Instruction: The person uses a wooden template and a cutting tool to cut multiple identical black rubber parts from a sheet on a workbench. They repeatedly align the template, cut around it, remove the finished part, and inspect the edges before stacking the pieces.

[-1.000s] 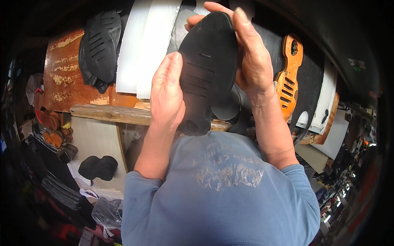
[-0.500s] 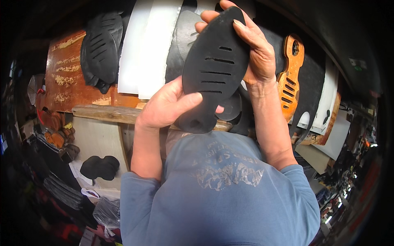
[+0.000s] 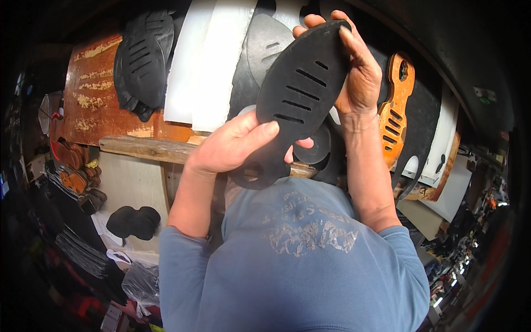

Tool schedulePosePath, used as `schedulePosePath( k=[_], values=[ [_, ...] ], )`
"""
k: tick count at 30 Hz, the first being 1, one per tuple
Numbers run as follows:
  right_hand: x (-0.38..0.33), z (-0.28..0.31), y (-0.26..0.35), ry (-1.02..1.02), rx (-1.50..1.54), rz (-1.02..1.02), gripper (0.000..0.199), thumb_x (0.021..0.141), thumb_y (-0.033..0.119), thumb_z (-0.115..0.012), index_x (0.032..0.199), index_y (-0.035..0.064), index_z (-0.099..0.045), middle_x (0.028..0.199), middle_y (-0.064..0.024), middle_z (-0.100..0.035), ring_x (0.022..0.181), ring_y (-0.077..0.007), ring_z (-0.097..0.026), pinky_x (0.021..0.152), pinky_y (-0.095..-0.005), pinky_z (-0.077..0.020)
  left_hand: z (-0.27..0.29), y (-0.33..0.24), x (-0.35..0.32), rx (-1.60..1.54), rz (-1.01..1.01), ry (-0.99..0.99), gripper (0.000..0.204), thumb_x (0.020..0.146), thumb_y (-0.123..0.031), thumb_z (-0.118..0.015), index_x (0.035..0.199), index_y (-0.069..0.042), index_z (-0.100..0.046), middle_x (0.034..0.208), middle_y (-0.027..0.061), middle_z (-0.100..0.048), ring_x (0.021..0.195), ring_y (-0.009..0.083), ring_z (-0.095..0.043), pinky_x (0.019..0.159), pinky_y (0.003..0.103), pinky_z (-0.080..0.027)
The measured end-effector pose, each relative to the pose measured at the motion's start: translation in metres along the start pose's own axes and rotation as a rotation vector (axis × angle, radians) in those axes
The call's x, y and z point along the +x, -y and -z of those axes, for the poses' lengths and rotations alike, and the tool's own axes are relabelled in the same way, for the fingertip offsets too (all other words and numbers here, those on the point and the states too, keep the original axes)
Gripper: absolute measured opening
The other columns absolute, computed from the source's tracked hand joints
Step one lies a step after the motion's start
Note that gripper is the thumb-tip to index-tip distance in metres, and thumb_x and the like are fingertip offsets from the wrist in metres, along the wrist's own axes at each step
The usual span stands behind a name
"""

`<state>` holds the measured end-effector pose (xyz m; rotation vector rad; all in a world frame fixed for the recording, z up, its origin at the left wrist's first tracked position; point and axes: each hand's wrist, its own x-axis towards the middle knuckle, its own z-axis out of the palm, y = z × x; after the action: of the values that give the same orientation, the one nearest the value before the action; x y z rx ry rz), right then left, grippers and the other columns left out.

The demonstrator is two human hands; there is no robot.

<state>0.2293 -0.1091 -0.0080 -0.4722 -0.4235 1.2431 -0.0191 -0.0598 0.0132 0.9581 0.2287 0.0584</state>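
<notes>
I hold a flat black slotted piece up in front of my chest, tilted with its pointed end to the upper right. It is leaf-shaped, has a row of several slots and narrows to a rounded tail with a hole. My left hand grips the narrow part, thumb on the face and fingertips showing past the other edge. Near the pointed end my right hand holds the far edge, thumb on the face and fingers behind. An orange template with similar slots and a round opening lies on the bench to the right.
Similar black slotted pieces are stacked on the worn brown board at left. White sheets lie beside them. A wooden bar runs along the bench's near edge. Below it at left rests a black rounded piece.
The black slotted piece has turned clockwise, its pointed end swinging right and its slots now slanting. Both hands have kept their grip, the right one shifting slightly right and down.
</notes>
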Motion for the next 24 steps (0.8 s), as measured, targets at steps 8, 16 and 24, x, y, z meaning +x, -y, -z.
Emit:
schedulePosePath(
  k=[8, 16, 24],
  values=[
    [0.006, -0.015, 0.001, -0.315, -0.203, -0.057, 0.037, 0.100, 0.019, -0.072, 0.132, 0.0020, -0.064, 0.124, -0.0229, -0.073, 0.111, -0.0304, -0.072, 0.104, -0.0433, -0.0564, -0.020, 0.019, 0.002, -0.391, -0.068, -0.084, 0.046, 0.113, -0.020, -0.041, 0.148, 0.010, -0.040, 0.136, 0.0366, -0.061, 0.110, 0.0391, -0.073, 0.096, 0.048, -0.060],
    [0.016, -0.004, -0.004, -0.364, -0.182, -0.110, 0.030, 0.102, 0.021, -0.071, 0.125, 0.0029, -0.068, 0.118, -0.0164, -0.076, 0.104, -0.0257, -0.073, 0.097, -0.0400, -0.0588, -0.021, 0.029, 0.007, -0.540, -0.152, -0.088, 0.049, 0.111, -0.016, -0.040, 0.150, 0.013, -0.035, 0.142, 0.0439, -0.053, 0.115, 0.0458, -0.071, 0.097, 0.053, -0.060],
    [0.002, -0.007, -0.010, -0.453, -0.130, -0.125, 0.040, 0.100, 0.014, -0.071, 0.139, 0.0077, -0.063, 0.116, -0.0055, -0.070, 0.106, -0.0197, -0.068, 0.098, -0.0382, -0.0580, -0.020, 0.025, 0.013, -0.376, -0.163, -0.160, 0.046, 0.109, -0.012, -0.039, 0.148, 0.012, -0.043, 0.142, 0.0365, -0.058, 0.110, 0.0426, -0.073, 0.095, 0.048, -0.061]
  ],
)
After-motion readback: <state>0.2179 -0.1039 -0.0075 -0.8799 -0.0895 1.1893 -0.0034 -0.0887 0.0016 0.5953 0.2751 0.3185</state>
